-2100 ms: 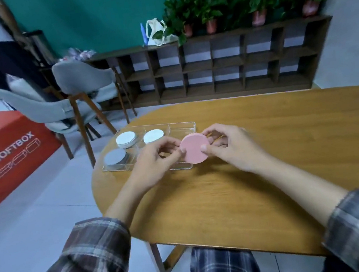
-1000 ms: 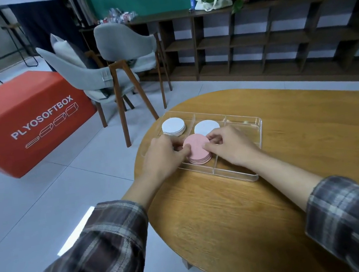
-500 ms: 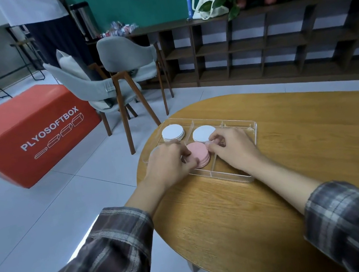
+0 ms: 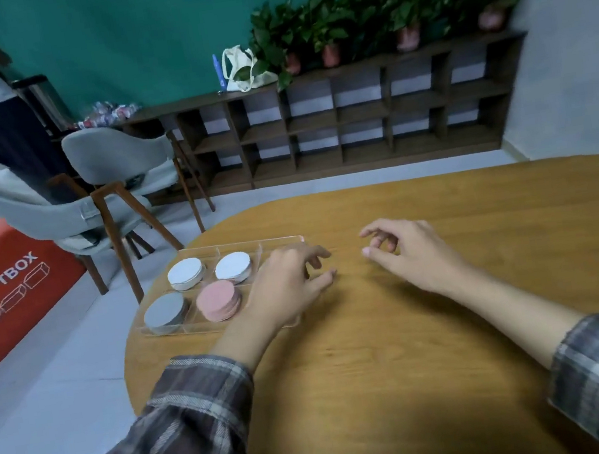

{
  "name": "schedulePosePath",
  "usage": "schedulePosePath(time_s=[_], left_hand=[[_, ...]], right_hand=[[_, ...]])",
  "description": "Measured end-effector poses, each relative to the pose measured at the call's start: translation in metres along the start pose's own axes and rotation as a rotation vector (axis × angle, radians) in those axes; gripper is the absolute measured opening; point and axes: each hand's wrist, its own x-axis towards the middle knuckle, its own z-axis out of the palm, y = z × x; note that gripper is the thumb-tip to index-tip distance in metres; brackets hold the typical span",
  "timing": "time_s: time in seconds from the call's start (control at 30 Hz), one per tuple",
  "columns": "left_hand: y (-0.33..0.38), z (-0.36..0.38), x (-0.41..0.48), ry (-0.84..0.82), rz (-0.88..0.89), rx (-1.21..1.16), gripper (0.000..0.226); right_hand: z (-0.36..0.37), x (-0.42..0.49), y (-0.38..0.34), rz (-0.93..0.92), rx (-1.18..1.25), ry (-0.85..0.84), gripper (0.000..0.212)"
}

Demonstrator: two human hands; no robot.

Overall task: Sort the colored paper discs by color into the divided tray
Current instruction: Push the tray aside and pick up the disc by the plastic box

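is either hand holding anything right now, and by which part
Nothing is held. The left hand and right hand are loosely curled and empty; the pink discs lie in the tray.

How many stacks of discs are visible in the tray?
4: far-left white stack, far-middle white stack, near-left grey stack, near-middle pink stack. The left hand covers the right end of the tray, so more may be hidden.

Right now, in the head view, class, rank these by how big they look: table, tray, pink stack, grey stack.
1. table
2. tray
3. pink stack and grey stack: these look about alike, so I will not rank one above the other.
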Motion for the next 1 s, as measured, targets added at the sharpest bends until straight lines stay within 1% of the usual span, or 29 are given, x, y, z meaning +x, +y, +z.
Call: schedulePosePath(time_s=[0.23, 0.4, 0.53, 0.7, 0.87, 1.0], left_hand=[[0.096, 0.053, 0.039, -0.048, 0.164, -0.081, 0.029], [0.154, 0.094, 0.058, -0.096, 0.233, -0.109, 0.039], [0.196, 0.126, 0.071, -0.173, 0.278, -0.092, 0.048], [0.234, 0.164, 0.085, -0.300, 0.273, -0.083, 0.056], [0.260, 0.197, 0.100, -0.466, 0.240, -0.016, 0.078], [0.281, 0.216, 0.106, -0.515, 0.231, 0.018, 0.078]], right_hand=[[-0.092, -0.056, 0.065, 0.108, -0.065, 0.114, 0.023], [-0.151, -0.091, 0.104, 0.174, -0.113, 0.171, 0.024], [-0.191, -0.119, 0.129, 0.221, -0.154, 0.211, 0.023], [-0.233, -0.147, 0.156, 0.275, -0.197, 0.288, 0.020], [-0.272, -0.174, 0.185, 0.330, -0.218, 0.345, 0.020], [-0.302, -0.196, 0.210, 0.367, -0.280, 0.358, 0.018]])
